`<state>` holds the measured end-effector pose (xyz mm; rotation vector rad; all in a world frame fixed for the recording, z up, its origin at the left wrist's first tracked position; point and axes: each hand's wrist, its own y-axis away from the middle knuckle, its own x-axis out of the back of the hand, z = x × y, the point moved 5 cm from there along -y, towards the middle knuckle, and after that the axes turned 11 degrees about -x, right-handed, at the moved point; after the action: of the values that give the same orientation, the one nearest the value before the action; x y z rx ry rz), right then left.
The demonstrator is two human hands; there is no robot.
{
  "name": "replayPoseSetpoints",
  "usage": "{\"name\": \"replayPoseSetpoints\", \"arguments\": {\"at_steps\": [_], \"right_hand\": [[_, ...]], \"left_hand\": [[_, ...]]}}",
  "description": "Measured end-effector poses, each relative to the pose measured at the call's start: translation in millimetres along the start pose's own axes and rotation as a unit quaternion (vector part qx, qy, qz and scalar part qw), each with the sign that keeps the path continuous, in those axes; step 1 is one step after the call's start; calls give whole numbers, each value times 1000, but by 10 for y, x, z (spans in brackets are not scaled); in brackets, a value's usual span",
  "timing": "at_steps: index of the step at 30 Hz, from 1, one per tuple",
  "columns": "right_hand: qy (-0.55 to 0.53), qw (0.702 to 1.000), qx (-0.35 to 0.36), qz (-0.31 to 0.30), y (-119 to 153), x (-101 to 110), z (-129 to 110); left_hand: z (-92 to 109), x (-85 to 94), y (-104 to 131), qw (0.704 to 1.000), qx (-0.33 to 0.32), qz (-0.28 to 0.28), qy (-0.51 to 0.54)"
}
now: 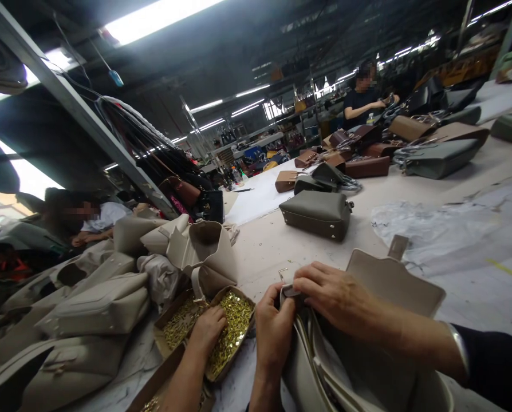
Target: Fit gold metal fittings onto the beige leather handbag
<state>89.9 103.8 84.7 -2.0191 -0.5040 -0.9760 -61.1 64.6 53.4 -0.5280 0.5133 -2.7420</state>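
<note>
A beige handbag (pixel 367 355) with its flap (pixel 393 280) folded open lies in front of me at the lower right. My left hand (pixel 274 326) pinches the bag's upper edge from the left, thumb against the material. From the right, my right hand (pixel 337 292) has its fingers closed on the same edge, near a small metal piece (pixel 283 273). Whether a small part sits between the fingertips is hidden. Just left of my hands, another person's hand (pixel 208 329) rests at a box of gold-coloured metal parts (pixel 232 323).
Beige bags (pixel 97 309) are piled on the left. A dark grey bag (pixel 318 214) lies on the table (pixel 264 246), with brown and green bags behind it. Clear plastic sheeting (pixel 466 240) spreads at the right. Another person (pixel 359 103) works at the far side.
</note>
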Motion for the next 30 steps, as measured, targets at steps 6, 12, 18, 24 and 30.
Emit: {"name": "replayPoseSetpoints", "arguments": {"at_steps": [6, 12, 18, 24, 30], "right_hand": [[105, 992, 68, 1, -183, -124, -71], [-11, 999, -30, 8, -260, -154, 13], [-133, 986, -100, -9, -260, -181, 86], [-136, 984, -113, -22, -251, -194, 109], [-135, 987, -85, -29, -236, -192, 74]], "left_hand": [[2, 91, -51, 999, 28, -13, 35], [21, 116, -58, 997, 40, -13, 63], [49, 140, -60, 997, 42, -12, 66], [42, 121, -54, 998, 38, -37, 46], [-15, 107, -38, 999, 22, -44, 2]]}}
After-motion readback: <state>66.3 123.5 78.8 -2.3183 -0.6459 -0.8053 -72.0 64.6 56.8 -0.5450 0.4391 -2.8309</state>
